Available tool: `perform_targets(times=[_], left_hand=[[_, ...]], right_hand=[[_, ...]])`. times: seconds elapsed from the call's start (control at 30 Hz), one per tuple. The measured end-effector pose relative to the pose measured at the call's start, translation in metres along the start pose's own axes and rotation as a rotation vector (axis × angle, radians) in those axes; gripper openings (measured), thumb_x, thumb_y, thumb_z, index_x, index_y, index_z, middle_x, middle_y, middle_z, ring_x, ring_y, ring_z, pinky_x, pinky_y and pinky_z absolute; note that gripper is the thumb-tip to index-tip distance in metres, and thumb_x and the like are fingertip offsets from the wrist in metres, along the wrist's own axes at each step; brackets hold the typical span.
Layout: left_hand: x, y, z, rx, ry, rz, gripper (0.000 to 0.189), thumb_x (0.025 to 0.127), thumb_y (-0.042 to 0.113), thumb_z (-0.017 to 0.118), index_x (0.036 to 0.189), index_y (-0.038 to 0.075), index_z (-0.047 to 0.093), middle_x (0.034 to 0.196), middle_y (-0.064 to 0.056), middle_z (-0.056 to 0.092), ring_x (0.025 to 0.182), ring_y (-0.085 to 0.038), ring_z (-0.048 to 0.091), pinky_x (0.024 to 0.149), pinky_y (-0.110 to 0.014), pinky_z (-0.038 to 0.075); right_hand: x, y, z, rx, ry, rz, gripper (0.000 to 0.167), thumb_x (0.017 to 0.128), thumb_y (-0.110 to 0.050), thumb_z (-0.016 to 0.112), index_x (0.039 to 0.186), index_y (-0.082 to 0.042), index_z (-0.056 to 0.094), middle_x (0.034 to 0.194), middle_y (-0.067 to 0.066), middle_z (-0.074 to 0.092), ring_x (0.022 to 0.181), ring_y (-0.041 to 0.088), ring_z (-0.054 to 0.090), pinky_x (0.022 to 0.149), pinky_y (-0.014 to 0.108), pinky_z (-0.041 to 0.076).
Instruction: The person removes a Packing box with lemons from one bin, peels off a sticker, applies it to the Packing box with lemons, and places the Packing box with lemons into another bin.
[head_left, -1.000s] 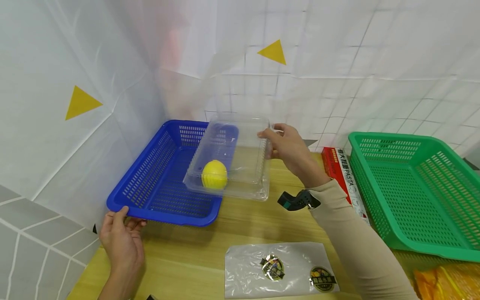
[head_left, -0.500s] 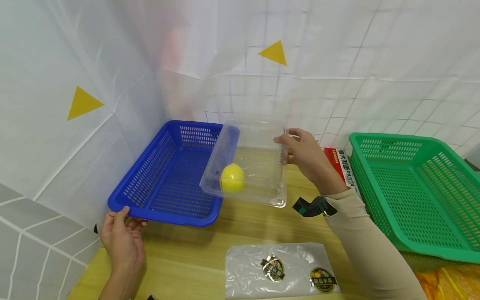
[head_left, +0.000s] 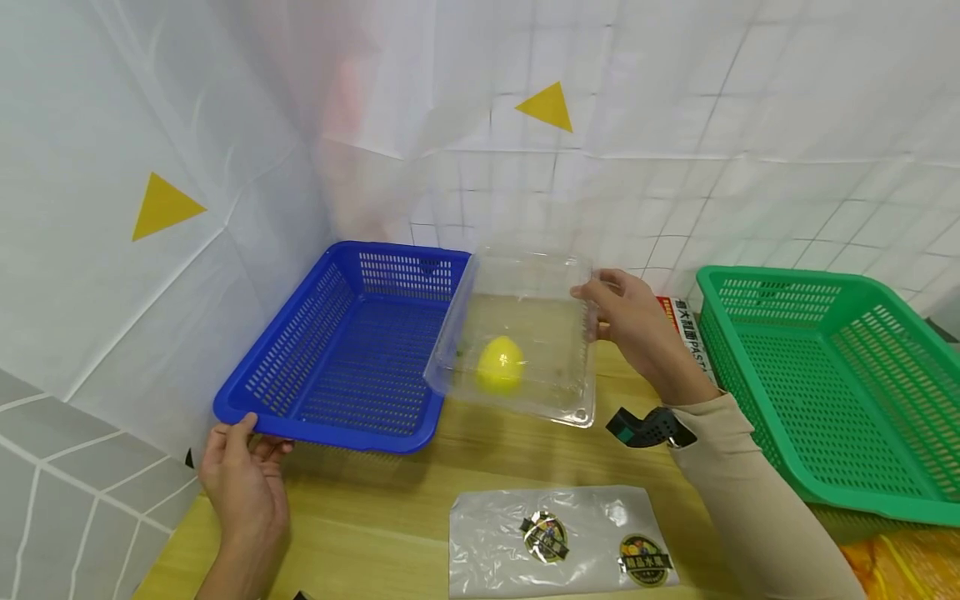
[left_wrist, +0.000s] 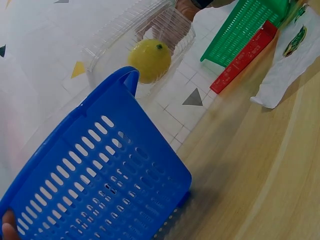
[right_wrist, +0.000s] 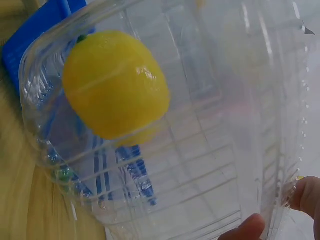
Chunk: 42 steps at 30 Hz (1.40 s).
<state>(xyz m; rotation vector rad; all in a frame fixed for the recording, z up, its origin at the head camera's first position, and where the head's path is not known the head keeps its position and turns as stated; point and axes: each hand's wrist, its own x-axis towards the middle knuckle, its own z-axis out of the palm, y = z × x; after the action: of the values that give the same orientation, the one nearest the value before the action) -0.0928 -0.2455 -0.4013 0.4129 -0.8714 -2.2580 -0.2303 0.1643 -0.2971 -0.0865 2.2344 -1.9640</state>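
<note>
A person's right hand (head_left: pixel 637 325) pinches the right edge of a clear plastic container (head_left: pixel 555 367), thumb on top, with 1 yellow lemon (head_left: pixel 500 365) lying inside. The lemon sits to the left and on the near side of the gripping fingers, toward the container's near end. The container is tilted, its longer side seeming to run from near to far, and it appears to be held above the table (head_left: pixel 405 500). The left hand (head_left: pixel 243 475) holds the near left corner of a blue basket (head_left: pixel 330 435), well apart from the lemon; the right hand is the nearer of the 2. The container's left side overlaps the basket's right rim in the head view, and whether they touch cannot be told. To the right, the room narrows at a pasta box (head_left: pixel 686 329), partly hidden behind the right forearm, and a green basket (head_left: pixel 885 506) just beside it. On the near side, wood shows between the container and a printed plastic bag (head_left: pixel 577 533) lying flat. The white wall (head_left: pixel 675 75) bounds the far side. An orange package (head_left: pixel 911 562) lies at the near right.
</note>
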Motion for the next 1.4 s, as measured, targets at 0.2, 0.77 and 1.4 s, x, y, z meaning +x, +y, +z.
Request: perform_targets(times=[0.2, 0.77, 1.4], left_hand=[[0.0, 0.001, -0.001, -0.019, 0.003, -0.016, 0.019, 0.101, -0.003, 0.062, 0.089, -0.004, 0.047, 0.082, -0.014, 0.062, 0.05, -0.023, 0.059, 0.045, -0.028, 0.05], [0.0, 0.001, 0.0, 0.033, 0.005, -0.006, 0.018, 0.103, 0.0, 0.059, 0.09, -0.003, 0.048, 0.083, -0.012, 0.062, 0.051, -0.02, 0.059, 0.046, -0.026, 0.05], [-0.02, 0.0, 0.002, 0.027, -0.031, -0.147, 0.012, 0.105, 0.005, 0.058, 0.101, 0.002, 0.046, 0.083, -0.011, 0.065, 0.061, -0.023, 0.063, 0.05, -0.032, 0.055]], right_hand=[[-0.003, 0.011, -0.007, -0.008, 0.022, 0.022, 0.064, 0.106, -0.028, 0.054, 0.157, 0.002, 0.029, 0.142, 0.02, 0.045, 0.086, 0.021, 0.055, 0.071, 0.027, 0.054], [-0.009, 0.074, -0.028, -0.05, 0.095, 0.088, 0.071, 0.106, -0.032, 0.054, 0.162, -0.001, 0.022, 0.146, 0.024, 0.044, 0.11, 0.033, 0.051, 0.082, 0.026, 0.057], [-0.015, 0.102, -0.025, -0.02, 0.118, 0.142, 0.081, 0.105, -0.04, 0.058, 0.163, -0.001, 0.018, 0.135, 0.021, 0.049, 0.095, 0.022, 0.06, 0.08, 0.027, 0.058]])
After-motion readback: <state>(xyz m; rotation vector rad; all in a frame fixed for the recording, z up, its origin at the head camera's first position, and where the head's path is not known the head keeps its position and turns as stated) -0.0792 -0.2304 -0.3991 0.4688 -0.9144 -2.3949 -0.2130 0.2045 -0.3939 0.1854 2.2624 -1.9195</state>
